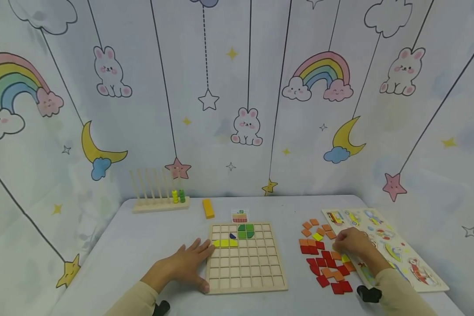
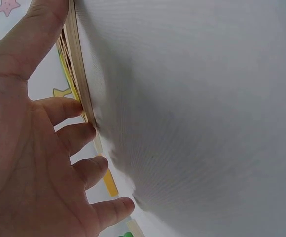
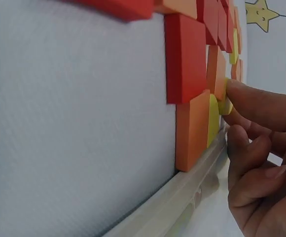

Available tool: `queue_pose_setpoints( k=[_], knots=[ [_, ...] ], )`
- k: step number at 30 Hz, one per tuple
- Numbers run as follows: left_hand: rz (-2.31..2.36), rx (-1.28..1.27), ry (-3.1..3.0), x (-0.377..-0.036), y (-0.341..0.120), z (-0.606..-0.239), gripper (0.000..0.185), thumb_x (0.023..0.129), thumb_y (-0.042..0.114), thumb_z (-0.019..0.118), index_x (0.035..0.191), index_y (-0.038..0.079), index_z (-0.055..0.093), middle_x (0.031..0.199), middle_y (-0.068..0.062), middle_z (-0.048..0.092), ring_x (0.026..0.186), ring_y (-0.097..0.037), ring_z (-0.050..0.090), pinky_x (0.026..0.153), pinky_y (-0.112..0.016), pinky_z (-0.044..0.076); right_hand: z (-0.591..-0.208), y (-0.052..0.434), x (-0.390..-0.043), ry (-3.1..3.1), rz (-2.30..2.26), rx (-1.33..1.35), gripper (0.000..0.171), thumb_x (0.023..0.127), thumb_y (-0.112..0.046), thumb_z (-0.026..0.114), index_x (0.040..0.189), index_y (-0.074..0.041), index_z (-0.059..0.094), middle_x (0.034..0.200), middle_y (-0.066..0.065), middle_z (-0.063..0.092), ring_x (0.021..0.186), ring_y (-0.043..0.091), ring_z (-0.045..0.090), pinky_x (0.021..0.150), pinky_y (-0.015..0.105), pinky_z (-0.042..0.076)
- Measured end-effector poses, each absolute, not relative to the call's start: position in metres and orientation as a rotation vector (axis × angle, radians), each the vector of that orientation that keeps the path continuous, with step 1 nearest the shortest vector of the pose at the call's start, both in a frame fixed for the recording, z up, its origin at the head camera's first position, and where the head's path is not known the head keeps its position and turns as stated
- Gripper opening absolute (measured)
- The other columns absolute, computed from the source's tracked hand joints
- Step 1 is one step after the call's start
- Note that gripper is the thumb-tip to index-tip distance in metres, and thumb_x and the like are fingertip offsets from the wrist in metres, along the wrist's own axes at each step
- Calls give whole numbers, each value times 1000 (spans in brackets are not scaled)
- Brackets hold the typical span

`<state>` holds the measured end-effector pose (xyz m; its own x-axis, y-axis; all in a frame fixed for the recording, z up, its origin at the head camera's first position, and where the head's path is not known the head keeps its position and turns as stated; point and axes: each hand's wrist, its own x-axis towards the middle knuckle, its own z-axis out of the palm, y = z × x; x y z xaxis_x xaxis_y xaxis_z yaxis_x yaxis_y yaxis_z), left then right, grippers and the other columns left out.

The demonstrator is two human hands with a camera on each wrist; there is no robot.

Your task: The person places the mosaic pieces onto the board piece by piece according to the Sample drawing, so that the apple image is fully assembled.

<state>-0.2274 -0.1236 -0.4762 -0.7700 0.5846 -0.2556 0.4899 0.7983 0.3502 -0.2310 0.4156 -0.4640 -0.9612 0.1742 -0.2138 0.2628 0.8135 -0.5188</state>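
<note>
My left hand [image 1: 187,265] lies spread at the left edge of a wooden grid board [image 1: 256,290], thumb near the lower corner. In the left wrist view, fingers [image 2: 66,109] touch the board's side [image 2: 79,64]. Yellow tiles [image 1: 224,243], green tiles [image 1: 245,231] and a dark blue piece [image 1: 232,235] sit in the grid. My right hand [image 1: 353,242] is over the scattered tiles at right. It pinches a yellow tile [image 3: 226,101] between thumb and finger, beside another yellow tile [image 3: 212,118] and an orange tile [image 3: 192,133]. Red tiles [image 3: 186,57] lie close by.
A picture puzzle board [image 1: 422,281] lies under and beyond my right forearm. Behind the grid are a small picture card [image 1: 240,216], an orange-yellow block [image 1: 208,208] and a peg rack [image 1: 158,205] with yellow and green beads. A patterned curtain [image 1: 221,153] encloses the table.
</note>
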Motion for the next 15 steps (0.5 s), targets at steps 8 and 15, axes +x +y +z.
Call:
queue_pose_setpoints(
  k=[8,15],
  knots=[
    [391,846,2623,-229,-124,-477,117,67,66,84,160,14,35,168,-12,26,154,-43,18,113,-76,22,-470,415,-235,2744,-1162,350,21,95,-19,69,102,-3,58,89,8,63,80,22,59,66,32,49],
    [400,845,2623,-228,-124,-477,117,66,66,84,160,15,35,168,-12,26,154,-43,18,113,-76,23,-468,412,-243,2567,-1777,303,52,107,-34,53,145,1,46,104,6,69,83,14,66,68,26,56]
  ],
)
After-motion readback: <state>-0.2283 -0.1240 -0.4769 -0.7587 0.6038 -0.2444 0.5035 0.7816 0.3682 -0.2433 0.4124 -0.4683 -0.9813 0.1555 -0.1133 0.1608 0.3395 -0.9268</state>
